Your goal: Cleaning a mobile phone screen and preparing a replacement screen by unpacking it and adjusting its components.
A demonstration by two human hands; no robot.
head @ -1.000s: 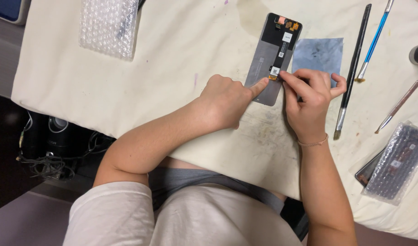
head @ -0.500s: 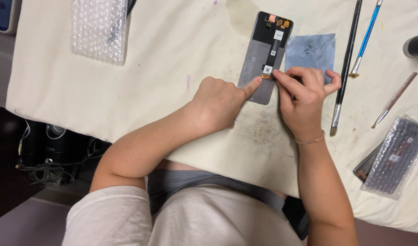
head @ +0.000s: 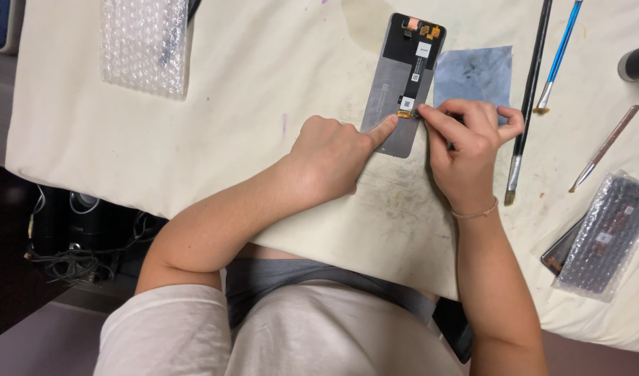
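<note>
— Lying flat on the cloth [head: 250, 104], far centre: a phone panel [head: 401, 83]. Who touches it?

— Left hand [head: 330, 157], curled, forefinger pressing its near edge. Right hand [head: 466, 143] pinches a small tool at the connector. Brushes [head: 535, 63] lie right.

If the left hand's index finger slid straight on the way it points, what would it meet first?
The left hand points its index finger up-right across the grey phone panel. It would likely meet the orange connector first, just short of the right hand's fingertips.
</note>
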